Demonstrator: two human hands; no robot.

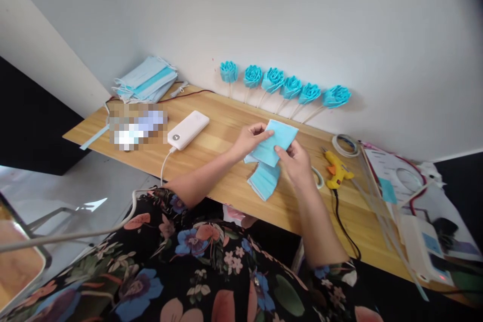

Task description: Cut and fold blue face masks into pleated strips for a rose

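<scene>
Between my two hands is a light-blue folded piece of mask fabric [278, 137], held up above the table. My left hand [252, 139] pinches its left edge with the thumb on top. My right hand [296, 161] grips the lower right side, its thumb pressed on the front. Just below lie more blue fabric pieces [264, 181], folded and partly covered by the held one. Several blue fabric roses [272, 79] on thin stems lean against the wall behind my hands.
On the wooden table [222, 133] lie a white power bank [192, 128] with a cable, a stack of face masks [147, 80], a yellow glue gun [335, 168], a tape roll [345, 145] and clear glue sticks [377, 206]. A white power strip [420, 251] is at the right.
</scene>
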